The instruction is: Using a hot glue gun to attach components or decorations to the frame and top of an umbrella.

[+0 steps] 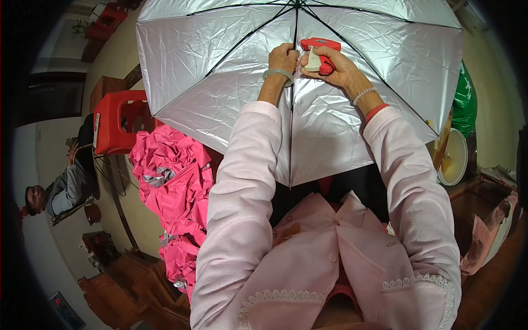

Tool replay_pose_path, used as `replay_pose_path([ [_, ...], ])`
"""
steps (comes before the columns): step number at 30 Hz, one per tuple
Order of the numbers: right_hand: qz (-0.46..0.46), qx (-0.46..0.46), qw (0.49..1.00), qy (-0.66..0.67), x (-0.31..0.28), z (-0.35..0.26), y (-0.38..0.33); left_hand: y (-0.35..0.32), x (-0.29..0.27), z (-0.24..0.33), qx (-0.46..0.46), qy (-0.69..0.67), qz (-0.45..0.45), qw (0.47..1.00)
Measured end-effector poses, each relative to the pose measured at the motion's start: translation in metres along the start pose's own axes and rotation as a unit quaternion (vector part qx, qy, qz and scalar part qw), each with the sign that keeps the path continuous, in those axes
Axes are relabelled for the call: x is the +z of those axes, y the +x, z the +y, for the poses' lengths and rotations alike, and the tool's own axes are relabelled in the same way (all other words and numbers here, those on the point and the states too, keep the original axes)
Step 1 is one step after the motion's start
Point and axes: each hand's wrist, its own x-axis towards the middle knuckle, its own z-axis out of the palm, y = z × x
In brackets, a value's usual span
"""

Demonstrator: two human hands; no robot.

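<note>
An opened umbrella [236,82] lies spread before me, its silver inside up, with black ribs fanning out from the hub at the top. My left hand [282,57], with a bangle on the wrist, is closed round the rib [291,118] that runs toward me, and the fingertips hide the spot they pinch. Just right of it, my right hand [341,67] grips a red and cream hand tool [313,60] with a trigger-like body. The tool sits close to that rib; whether its tip touches the rib or cloth I cannot tell.
Pink cloth with silver patches [173,181] is heaped at my left, beside a red plastic stool [122,122]. Another person [69,184] sits farther left. On the right are a green bag [465,102], a white bucket [455,157] and a wooden frame [476,212].
</note>
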Motion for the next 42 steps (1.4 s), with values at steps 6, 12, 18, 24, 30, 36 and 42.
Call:
replay_pose_path([
  [6, -0.018, -0.008, 1.0, -0.004, 0.002, 0.0, 0.0, -0.002, -0.005, 0.007, -0.031, -0.018, -0.021, 0.999],
  [12, -0.024, -0.008, 1.0, 0.001, 0.002, 0.002, -0.001, -0.005, -0.009, 0.014, -0.047, -0.028, -0.023, 0.998],
  [18, -0.012, -0.003, 1.0, -0.004, -0.003, -0.001, -0.001, -0.009, -0.01, 0.029, -0.057, -0.058, -0.01, 0.997],
  [24, -0.001, 0.005, 1.0, -0.003, 0.004, 0.0, -0.004, -0.007, -0.005, 0.013, -0.021, -0.031, 0.018, 0.999],
  [30, -0.005, 0.012, 1.0, 0.014, 0.003, -0.001, -0.003, -0.004, 0.0, 0.007, -0.026, -0.036, 0.013, 0.999],
  [36, -0.008, 0.014, 1.0, 0.018, 0.001, 0.0, 0.0, -0.001, 0.003, -0.001, -0.024, -0.026, 0.013, 0.999],
  [42, -0.017, 0.016, 0.999, 0.023, -0.002, 0.0, 0.0, -0.001, 0.003, 0.002, -0.021, -0.008, 0.012, 1.0],
])
